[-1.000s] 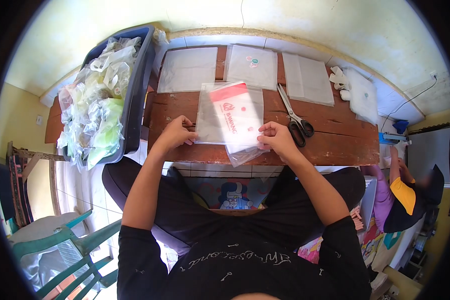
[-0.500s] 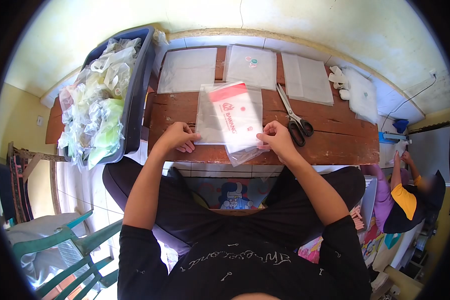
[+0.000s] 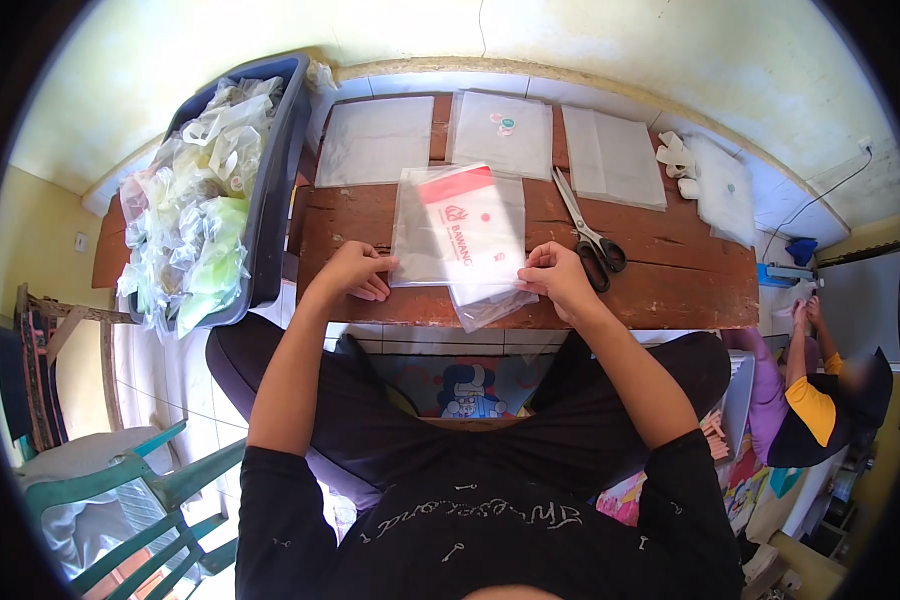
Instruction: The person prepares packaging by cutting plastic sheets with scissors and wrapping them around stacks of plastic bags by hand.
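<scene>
A clear plastic bag [image 3: 407, 232] lies flat on the wooden table [image 3: 670, 285], with a red and white printed bag [image 3: 462, 225] marked "BAWANG" on or under it; which, I cannot tell. My left hand [image 3: 356, 270] pinches the clear bag's near left corner. At the near right corner, my right hand [image 3: 555, 277] has thumb and fingers pressed together on the bag's edge. Black-handled scissors [image 3: 595, 245] lie just beyond my right hand, blades pointing away.
Stacks of clear bags [image 3: 375, 140] line the table's far side, one bearing small round stickers [image 3: 502, 124]. A dark bin [image 3: 282, 180] heaped with crumpled plastic stands at left. A person [image 3: 820, 400] in yellow and black sits at right, beside a green chair-free wall.
My left hand has shifted slightly at the bag's corner, its lower fingers now curled beneath. The person at right has raised both hands together. My right hand has barely moved.
</scene>
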`<state>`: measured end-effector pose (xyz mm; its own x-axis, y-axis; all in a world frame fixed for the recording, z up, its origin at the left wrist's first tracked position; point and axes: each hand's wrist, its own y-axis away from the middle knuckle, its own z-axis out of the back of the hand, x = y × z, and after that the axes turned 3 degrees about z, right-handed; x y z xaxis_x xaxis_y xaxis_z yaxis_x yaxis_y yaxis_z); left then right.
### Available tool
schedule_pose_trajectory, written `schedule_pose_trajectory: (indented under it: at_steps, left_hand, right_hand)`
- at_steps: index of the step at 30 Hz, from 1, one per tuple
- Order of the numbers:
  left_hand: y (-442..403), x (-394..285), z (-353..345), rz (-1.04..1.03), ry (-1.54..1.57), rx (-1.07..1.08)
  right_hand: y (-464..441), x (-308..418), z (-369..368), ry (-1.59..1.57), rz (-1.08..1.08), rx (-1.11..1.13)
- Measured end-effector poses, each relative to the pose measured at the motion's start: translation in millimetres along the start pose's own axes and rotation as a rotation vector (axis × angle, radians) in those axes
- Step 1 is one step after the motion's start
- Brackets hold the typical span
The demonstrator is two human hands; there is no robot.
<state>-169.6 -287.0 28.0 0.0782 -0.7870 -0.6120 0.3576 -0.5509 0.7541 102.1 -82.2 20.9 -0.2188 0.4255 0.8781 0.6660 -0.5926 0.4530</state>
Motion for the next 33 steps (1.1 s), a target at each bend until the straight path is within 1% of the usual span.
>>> schedule_pose_trajectory:
  at_steps: [4, 10, 12, 16, 18, 19, 21, 25, 28, 30, 31, 33]
  left_hand:
    - [3.7, -1.5, -3.6, 0.012, 0.025, 0.014]
    - [13.2, -4.3, -10.8, 0.002, 0.142, 0.026]
    - [14.5, -2.2, -16.6, -0.053, 0.206, -0.039]
    - [22.7, -8.6, -22.8, -0.095, 0.302, -0.067]
    - [27.0, -11.2, -24.0, -0.067, 0.315, -0.031]
    - [28.0, -11.7, -24.2, -0.067, 0.315, -0.03]
    - [29.2, -11.8, -25.4, -0.011, 0.299, 0.051]
    - [28.4, -6.2, -35.8, 0.014, 0.336, 0.111]
    - [20.4, 0.1, -41.0, 0.011, 0.366, 0.089]
    - [12.3, 5.3, -42.2, -0.042, 0.416, -0.007]
    - [10.1, 7.1, -42.5, -0.042, 0.415, -0.007]
    - [8.9, 8.2, -43.3, -0.083, 0.532, -0.085]
  right_hand:
    - [-0.2, 1.6, 1.9, -0.037, -0.029, 0.021]
    - [-1.6, 7.0, 3.7, -0.138, -0.08, 0.028]
    - [-3.5, 6.0, 6.6, -0.177, -0.078, 0.046]
    - [-5.8, 7.6, 8.4, -0.206, -0.08, 0.045]
    - [-6.4, 9.8, 8.7, -0.29, -0.036, 0.04]
    - [-6.6, 11.8, 8.9, -0.29, -0.037, 0.039]
    - [-6.4, 15.4, 9.6, -0.304, -0.024, 0.031]
    - [-7.5, 11.5, 11.2, -0.29, -0.046, 0.039]
    - [-6.8, 9.6, 13.4, -0.243, -0.05, 0.068]
    - [-6.7, 9.4, 14.8, -0.125, -0.023, 0.094]
    - [-6.7, 9.2, 15.2, -0.125, -0.022, 0.094]
    - [-6.6, 8.9, 16.1, -0.116, -0.021, 0.109]
